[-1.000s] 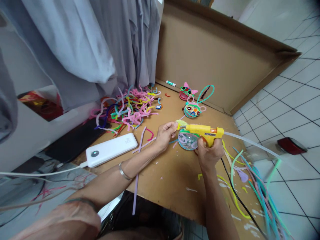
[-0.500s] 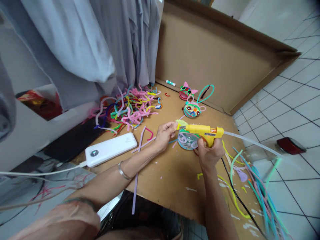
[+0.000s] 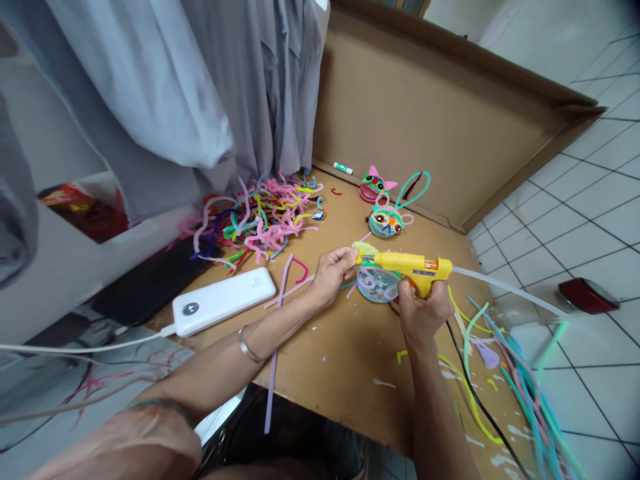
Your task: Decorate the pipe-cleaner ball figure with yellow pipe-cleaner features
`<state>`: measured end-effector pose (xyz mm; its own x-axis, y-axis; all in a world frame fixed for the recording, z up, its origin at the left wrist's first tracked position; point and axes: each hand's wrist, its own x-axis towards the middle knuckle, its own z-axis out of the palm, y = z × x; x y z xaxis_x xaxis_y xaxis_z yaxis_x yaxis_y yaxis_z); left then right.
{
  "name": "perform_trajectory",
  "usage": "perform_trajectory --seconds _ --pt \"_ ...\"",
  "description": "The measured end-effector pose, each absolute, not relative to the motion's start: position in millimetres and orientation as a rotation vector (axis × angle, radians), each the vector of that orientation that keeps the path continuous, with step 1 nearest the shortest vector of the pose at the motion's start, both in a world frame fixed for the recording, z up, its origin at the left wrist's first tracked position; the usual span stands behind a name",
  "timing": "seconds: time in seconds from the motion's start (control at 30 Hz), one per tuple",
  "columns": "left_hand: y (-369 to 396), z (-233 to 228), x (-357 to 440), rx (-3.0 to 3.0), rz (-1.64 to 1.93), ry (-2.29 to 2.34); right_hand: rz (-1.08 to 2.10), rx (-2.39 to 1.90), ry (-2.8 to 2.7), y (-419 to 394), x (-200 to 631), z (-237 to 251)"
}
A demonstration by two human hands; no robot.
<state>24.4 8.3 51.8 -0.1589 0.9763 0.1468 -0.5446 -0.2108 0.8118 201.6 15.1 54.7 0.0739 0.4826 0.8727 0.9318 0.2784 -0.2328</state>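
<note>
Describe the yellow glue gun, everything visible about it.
The glue gun is small, yellow plastic by its look, with an orange label on its side. It lies level above the cardboard sheet, nozzle pointing left at a yellow-green piece pinched by the left hand. The right hand grips its handle. A clear glue stick juts from its rear.

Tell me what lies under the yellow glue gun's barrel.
Under the glue gun, held by the right hand, a round pipe-cleaner disc lies on the cardboard board. The gun and hand cover the disc's right edge, so that part is hidden.
</note>
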Motion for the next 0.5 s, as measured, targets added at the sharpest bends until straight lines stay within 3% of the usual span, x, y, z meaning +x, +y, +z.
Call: perform_trajectory --seconds 0.5 --pt "9.4 51.5 23.7 0.804 1.668 0.713 -0.454 -1.467 -1.482 12.0 198.3 60.6"
